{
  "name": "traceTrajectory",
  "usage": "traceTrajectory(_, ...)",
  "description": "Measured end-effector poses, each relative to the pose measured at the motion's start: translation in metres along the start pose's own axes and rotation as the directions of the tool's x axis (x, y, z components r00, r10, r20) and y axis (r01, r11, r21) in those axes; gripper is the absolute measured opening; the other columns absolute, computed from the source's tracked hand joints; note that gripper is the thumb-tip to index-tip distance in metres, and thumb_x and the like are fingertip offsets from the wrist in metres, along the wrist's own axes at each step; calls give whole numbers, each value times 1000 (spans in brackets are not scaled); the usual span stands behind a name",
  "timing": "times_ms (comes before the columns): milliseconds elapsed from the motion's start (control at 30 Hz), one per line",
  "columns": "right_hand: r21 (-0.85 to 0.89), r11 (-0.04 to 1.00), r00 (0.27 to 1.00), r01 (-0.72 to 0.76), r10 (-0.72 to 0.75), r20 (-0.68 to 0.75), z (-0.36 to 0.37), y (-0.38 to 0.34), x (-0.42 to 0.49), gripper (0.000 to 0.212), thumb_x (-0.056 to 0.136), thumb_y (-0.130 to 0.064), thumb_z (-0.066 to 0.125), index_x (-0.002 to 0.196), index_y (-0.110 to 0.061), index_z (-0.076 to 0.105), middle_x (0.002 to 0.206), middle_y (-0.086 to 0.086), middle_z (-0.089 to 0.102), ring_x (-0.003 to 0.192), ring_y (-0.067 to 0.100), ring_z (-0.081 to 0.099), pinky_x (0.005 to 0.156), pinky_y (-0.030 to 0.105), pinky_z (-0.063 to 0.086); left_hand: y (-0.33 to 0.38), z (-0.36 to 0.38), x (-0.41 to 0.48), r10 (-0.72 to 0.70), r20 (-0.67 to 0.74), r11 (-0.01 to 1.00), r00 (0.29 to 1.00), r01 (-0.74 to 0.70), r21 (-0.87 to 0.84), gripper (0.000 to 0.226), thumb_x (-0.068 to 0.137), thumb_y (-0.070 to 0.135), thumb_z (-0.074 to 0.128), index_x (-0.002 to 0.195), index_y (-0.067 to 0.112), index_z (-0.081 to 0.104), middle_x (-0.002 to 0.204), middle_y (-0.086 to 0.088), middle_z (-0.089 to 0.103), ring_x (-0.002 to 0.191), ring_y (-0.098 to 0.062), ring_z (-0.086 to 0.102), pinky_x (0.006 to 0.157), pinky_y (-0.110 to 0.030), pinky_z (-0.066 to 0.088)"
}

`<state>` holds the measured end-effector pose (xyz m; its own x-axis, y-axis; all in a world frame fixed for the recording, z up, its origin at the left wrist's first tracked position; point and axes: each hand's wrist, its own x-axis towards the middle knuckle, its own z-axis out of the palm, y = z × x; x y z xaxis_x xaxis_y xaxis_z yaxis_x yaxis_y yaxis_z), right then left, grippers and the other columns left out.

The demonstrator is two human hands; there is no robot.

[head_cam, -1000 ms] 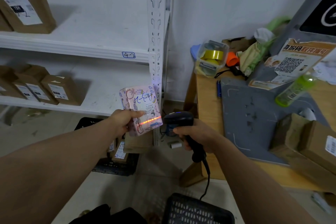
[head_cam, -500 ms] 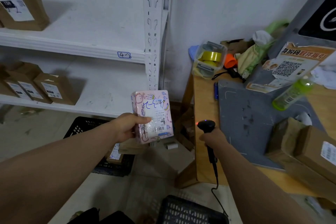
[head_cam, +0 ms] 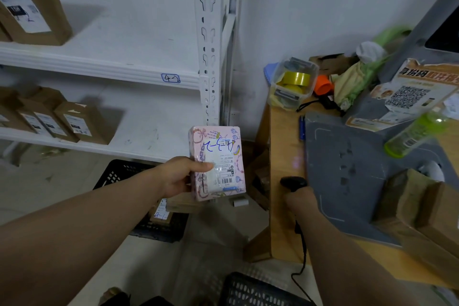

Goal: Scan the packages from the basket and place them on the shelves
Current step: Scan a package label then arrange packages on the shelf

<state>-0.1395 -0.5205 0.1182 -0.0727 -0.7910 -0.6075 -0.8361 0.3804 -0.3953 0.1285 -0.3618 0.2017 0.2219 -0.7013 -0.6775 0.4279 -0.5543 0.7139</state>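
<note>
On the far left we are seeing the white shelves [head_cam: 104,69]. A tall brown box [head_cam: 32,5] is standing on the upper board, and a row of smaller brown boxes [head_cam: 62,119] with white labels is standing on the lower board. A small tag [head_cam: 170,78] with blue handwriting is sitting on the front edge of the upper board, near the white perforated post [head_cam: 207,40].

Under the lower board a black basket [head_cam: 119,171] is lying on the floor, and at least one brown parcel [head_cam: 161,216] is showing inside it.

Our left hand [head_cam: 178,176] is reaching forward and is clamped on the pink package [head_cam: 218,161]. The thumb is pressing on its front face, and the other fingers are hidden behind it. We are holding the package upright in the air, in front of the post and above the basket, with its white label and blue writing turned to us.

Further right, our right hand [head_cam: 299,200] is closed around the handle of the black scanner [head_cam: 293,182] at the left edge of the wooden table [head_cam: 283,218]. The black cable [head_cam: 301,256] is hanging down from it. We cannot tell if the scanner is touching the table.

On the table a grey mat [head_cam: 347,181] is lying. Behind it a clear container [head_cam: 293,82] with yellow tape is standing, and a green bottle [head_cam: 414,134] is blurred. Brown boxes [head_cam: 427,218] are lying at the right.
</note>
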Motion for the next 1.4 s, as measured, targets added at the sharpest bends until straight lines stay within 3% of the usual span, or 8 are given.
traceTrajectory(100, 22, 999, 999, -41, 42, -25, -4, -2, -5, 68, 93, -8, 57, 149, 1, 21, 108, 16, 51, 76, 22, 53, 55, 33, 45, 0, 1, 0, -1, 8, 1000, 1000, 1, 0, 44, 76, 14, 76, 119, 10, 68, 107, -8, 77, 103, -25, 68, 87, -39, 52)
traceTrajectory(200, 7, 999, 996, -37, 37, -81, -9, -7, -19, 67, 91, -15, 61, 146, -1, 25, 135, 23, 43, 116, 37, 53, 93, 48, 52, -3, -1, -2, -4, 8, 1000, 1000, 4, -2, 38, 81, 13, 74, 119, 10, 68, 108, -8, 77, 104, -26, 68, 87, -39, 52)
traceTrajectory(400, -248, 923, 900, 294, -355, -252, -12, -33, -55, 56, 91, -21, 60, 142, -11, 38, 139, 18, 43, 127, 37, 43, 104, 44, 39, -6, -15, -11, 8, -19, 999, 1000, -9, -53, 26, 87, 11, 70, 113, 12, 68, 94, -7, 79, 98, -28, 67, 79, -40, 52)
traceTrajectory(567, 304, 916, 924, 260, -328, 197, 17, -85, -100, 29, 96, -43, 65, 106, -16, 60, 86, 0, 60, 71, 12, 56, 64, 28, 47, -5, -46, -21, 7, -58, 985, 998, -17, -175, 28, 93, 14, 65, 121, 13, 66, 111, -14, 75, 101, -32, 69, 80, -41, 53)
traceTrajectory(800, 469, 883, 669, 17, -359, 651, 97, -156, -178, 39, 89, -48, 71, 92, -9, 65, 80, 3, 48, 66, 14, 47, 66, 27, 40, 6, -125, -61, 65, -119, 946, 991, -99, -309, 20, 95, 13, 60, 114, 10, 66, 93, -13, 76, 91, -32, 68, 76, -43, 54)
traceTrajectory(1033, 472, 880, 665, 60, -387, 638, 192, -239, -258, 27, 86, -35, 77, 99, -13, 67, 80, 4, 69, 70, 18, 68, 80, 39, 59, 10, -247, -97, 57, -144, 866, 988, -121, -485, 27, 94, 18, 59, 118, 8, 66, 111, -19, 73, 96, -34, 67, 76, -46, 55)
traceTrajectory(1233, 383, 880, 798, 279, -435, 417, 267, -286, -278, 44, 79, -20, 86, 109, -11, 55, 97, 14, 68, 74, 24, 70, 73, 42, 59, -10, -339, -103, -149, -212, 982, 966, 119, -150, 22, 99, 33, 57, 96, 11, 58, 85, -10, 54, 79, -25, 52, 88, -43, 50)
traceTrajectory(1400, -75, 868, 855, 492, -464, 234, 299, -326, -261, 65, 78, -27, 80, 124, -14, 36, 119, 12, 53, 103, 34, 62, 87, 51, 58, -19, -394, -101, -220, -313, 962, 924, 151, -229, 15, 101, 21, 57, 106, 8, 62, 94, -11, 65, 83, -22, 60, 74, -36, 54)
